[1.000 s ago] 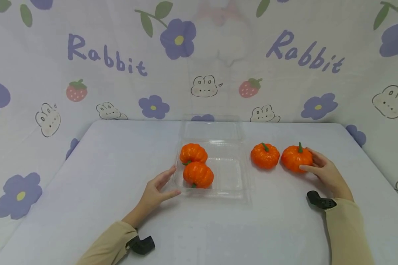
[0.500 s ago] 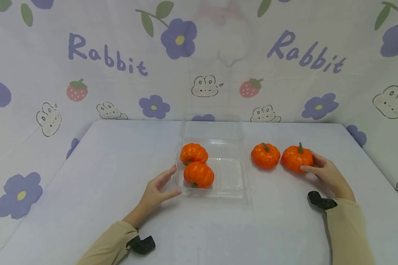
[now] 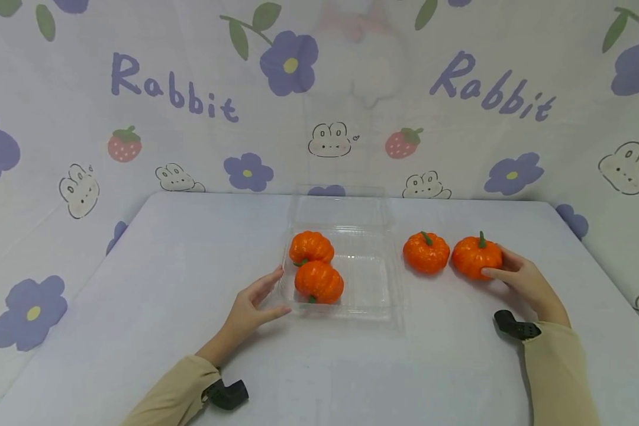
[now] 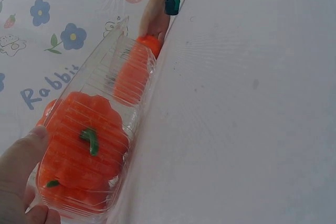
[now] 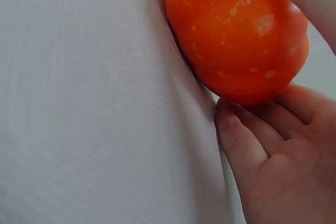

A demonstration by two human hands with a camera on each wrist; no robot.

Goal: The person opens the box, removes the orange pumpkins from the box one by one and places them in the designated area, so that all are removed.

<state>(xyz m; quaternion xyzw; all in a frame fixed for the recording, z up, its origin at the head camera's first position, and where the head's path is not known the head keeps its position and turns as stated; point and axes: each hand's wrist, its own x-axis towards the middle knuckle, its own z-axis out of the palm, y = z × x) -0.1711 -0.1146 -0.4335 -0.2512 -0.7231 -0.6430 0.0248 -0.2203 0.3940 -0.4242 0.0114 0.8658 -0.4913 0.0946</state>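
Note:
A clear plastic clamshell box (image 3: pixel 363 278) stands mid-table, its lid raised at the back. Two small orange pumpkins, a rear one (image 3: pixel 311 247) and a front one (image 3: pixel 319 282), lie in its left half. My left hand (image 3: pixel 250 305) touches the box's front left corner, fingers fairly straight and thumb spread apart. To the right, my right hand (image 3: pixel 527 284) holds another pumpkin (image 3: pixel 475 258) between thumb and fingers, its green stem upward. In the right wrist view this pumpkin (image 5: pixel 236 35) sits against the white tabletop, with fingers (image 5: pixel 247 145) along its side.
Between the box and the held pumpkin sits one more pumpkin (image 3: pixel 426 252). A white table (image 3: pixel 319 373) carries everything. Behind it hangs a printed cloth (image 3: pixel 191 142) with rabbits and flowers. Both wrists wear black devices, one on the left (image 3: pixel 228 394) and one on the right (image 3: pixel 516 325).

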